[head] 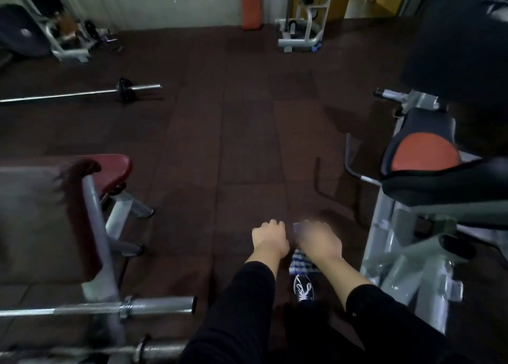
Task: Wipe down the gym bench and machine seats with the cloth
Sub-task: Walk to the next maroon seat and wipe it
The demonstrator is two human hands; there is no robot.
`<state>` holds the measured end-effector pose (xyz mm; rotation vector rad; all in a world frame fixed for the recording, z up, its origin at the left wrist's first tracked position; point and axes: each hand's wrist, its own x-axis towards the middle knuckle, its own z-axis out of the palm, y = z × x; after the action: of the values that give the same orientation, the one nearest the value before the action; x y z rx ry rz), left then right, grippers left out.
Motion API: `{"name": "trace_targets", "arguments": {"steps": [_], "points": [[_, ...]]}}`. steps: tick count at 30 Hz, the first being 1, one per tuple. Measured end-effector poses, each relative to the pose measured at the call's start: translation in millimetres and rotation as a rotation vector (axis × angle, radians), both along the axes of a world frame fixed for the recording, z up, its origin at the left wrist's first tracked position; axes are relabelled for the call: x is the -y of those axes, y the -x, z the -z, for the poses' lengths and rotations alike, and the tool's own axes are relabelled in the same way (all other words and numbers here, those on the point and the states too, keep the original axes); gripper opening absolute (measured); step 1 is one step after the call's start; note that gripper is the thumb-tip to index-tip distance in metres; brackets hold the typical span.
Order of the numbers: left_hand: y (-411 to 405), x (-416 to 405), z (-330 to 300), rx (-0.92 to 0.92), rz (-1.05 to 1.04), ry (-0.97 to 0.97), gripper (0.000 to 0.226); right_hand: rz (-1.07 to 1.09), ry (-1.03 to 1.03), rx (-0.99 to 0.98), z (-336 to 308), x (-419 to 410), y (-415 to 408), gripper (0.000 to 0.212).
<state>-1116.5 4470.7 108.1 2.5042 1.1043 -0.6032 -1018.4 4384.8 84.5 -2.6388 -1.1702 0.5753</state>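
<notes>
Both hands were held out low in front of the person, above the dark brown rubber-tiled floor (233,132). The left hand (270,238) was curled into a loose fist, its fingers (270,224) folded under, and nothing could be seen in it. The right hand (317,238) was blurred; it held the blue-and-white checked cloth (299,262), which showed at the fingertips and hung down beneath the wrist, between the two forearms. How tightly its fingers closed on the cloth could not be told through the blur. Both arms wore black sleeves (247,303) pushed up from the wrists. Below the cloth a dark shoe with white laces (303,291) stood on the floor.

To the left stood the dark red padded bench (112,171) on a grey metal frame (96,226), with a steel barbell sleeve (154,306) near the lower left. To the right stood a grey machine (398,253) carrying a black seat with an orange centre panel (424,152). The hands and cloth were apart from both, nearer the machine.

Farther off, a barbell with a small black plate (125,88) lay on the floor, and an orange upright pad (250,3) leaned at the far wall beside a white-framed machine (302,33).
</notes>
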Motion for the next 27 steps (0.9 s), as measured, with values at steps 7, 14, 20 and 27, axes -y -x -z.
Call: {"name": "trace_targets", "arguments": {"steps": [7, 14, 20, 27], "points": [[-99, -99, 6, 0.016, -0.139, 0.007, 0.041, -0.089, 0.014, -0.012, 4, -119, -112, 0.041], [-142, -206, 2, 0.032, -0.354, 0.039, 0.044, -0.300, 0.062, 0.035, -3, -247, -164, 0.045], [-155, -334, 5, 0.017, -0.423, 0.024, 0.045, -0.400, 0.076, 0.046, -3, -381, -177, 0.045], [-145, -499, -5, 0.008, -0.466, -0.021, 0.046, -0.412, 0.056, 0.053, -16, -550, -181, 0.044]]}}
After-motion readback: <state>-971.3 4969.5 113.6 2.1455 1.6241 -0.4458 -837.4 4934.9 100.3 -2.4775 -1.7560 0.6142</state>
